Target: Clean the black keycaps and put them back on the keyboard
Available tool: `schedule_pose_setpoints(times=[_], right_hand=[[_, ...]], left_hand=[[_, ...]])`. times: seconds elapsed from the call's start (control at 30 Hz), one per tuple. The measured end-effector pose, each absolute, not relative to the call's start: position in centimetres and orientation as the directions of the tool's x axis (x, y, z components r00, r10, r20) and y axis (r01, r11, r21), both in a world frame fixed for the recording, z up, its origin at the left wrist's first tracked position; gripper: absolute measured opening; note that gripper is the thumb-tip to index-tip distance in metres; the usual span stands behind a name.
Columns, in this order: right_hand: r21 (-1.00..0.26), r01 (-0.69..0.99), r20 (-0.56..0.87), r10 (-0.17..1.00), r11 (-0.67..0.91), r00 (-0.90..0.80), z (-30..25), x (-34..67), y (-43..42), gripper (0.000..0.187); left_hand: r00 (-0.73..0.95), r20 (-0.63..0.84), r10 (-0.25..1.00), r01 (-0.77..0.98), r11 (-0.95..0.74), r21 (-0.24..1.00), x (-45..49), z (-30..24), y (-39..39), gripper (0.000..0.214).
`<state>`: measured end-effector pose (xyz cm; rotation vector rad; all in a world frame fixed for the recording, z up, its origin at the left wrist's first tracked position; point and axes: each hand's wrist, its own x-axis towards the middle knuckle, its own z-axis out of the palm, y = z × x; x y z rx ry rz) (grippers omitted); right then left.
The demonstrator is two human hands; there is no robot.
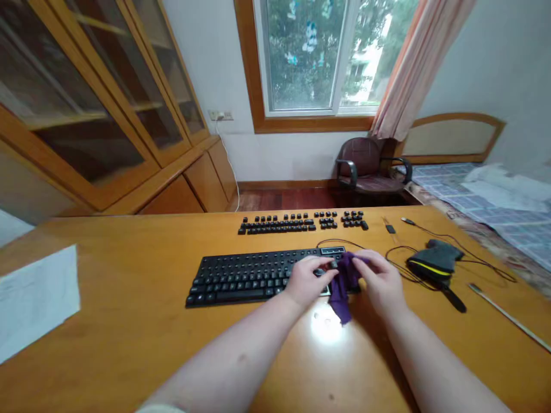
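A black keyboard (241, 276) lies across the desk, and both of my hands are over its right end. Between the thumb and fingers of my left hand (307, 281) is a small dark keycap (333, 264). My right hand (381, 282) pinches a purple cloth (341, 292), which hangs down over the keyboard's near edge and reaches the desk. The cloth and my hands hide the right part of the keyboard. Beyond it, loose black keycaps (279, 228) stand in rows laid out like a keyboard.
To the right lie a grey and black pouch-like item (434, 264), a cable with a USB plug (408, 221), a small black piece (390, 229) and a thin stick (508, 315). White paper (38, 301) is at the left. A chair (365, 166) stands beyond the desk (142, 275).
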<state>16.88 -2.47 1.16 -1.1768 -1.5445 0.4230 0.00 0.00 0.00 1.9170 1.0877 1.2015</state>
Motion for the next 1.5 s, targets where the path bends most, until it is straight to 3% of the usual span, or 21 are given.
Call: schedule_pose_setpoints(times=[0.13, 0.33, 0.57, 0.83, 0.97, 1.13, 1.23, 1.3, 1.4, 1.5], right_hand=[[-0.655, 0.551, 0.52, 0.838, 0.517, -0.168, 1.2, 16.3, -2.6, 0.025], [-0.612, 0.547, 0.524, 0.811, 0.571, -0.261, 1.4, 16.3, -2.6, 0.027], [-0.645, 0.576, 0.491, 0.85, 0.502, -0.192, 1.7, 16.0, -2.7, 0.027], [-0.609, 0.529, 0.552, 0.794, 0.591, -0.253, 2.0, 16.0, -3.0, 0.026], [-0.633, 0.537, 0.534, 0.817, 0.558, -0.219, 1.9, 15.9, -2.8, 0.026], [-0.705, 0.488, 0.498, 0.849, 0.515, -0.177, 1.5, 16.0, -2.9, 0.022], [-0.85, 0.38, 0.408, 0.912, 0.365, 0.036, 1.1, 16.0, -2.8, 0.02], [-0.962, 0.16, 0.247, 0.953, 0.22, 0.174, 0.7, 16.0, -2.6, 0.022], [-0.971, -0.231, 0.034, 0.994, 0.056, 0.1, 0.5, 15.7, -2.2, 0.031], [-0.931, -0.365, -0.034, 0.999, -0.025, 0.017, 0.5, 15.2, -2.1, 0.026]], left_hand=[[0.267, 0.392, 0.88, 0.341, -0.467, 0.816, -0.1, -0.1, -0.2, 0.015], [0.252, 0.405, 0.879, 0.328, -0.471, 0.819, -0.4, -0.1, 0.0, 0.018], [0.284, 0.419, 0.862, 0.358, -0.501, 0.788, -0.3, 0.2, -0.2, 0.012], [0.235, 0.417, 0.878, 0.314, -0.475, 0.822, -0.4, 0.2, -0.3, 0.019], [0.291, 0.425, 0.857, 0.324, -0.506, 0.799, -0.6, 0.1, -0.1, 0.017], [0.212, 0.399, 0.892, 0.315, -0.449, 0.836, -0.5, -0.1, 0.1, 0.019], [0.215, 0.429, 0.877, 0.293, -0.477, 0.829, -0.4, 0.2, 0.1, 0.022], [0.219, 0.469, 0.856, 0.267, -0.514, 0.815, -0.3, 0.4, 0.1, 0.025], [0.195, 0.508, 0.839, 0.23, -0.543, 0.808, -0.3, 0.3, 0.1, 0.028], [0.201, 0.521, 0.83, 0.196, -0.555, 0.808, -0.3, 0.1, 0.1, 0.031]])
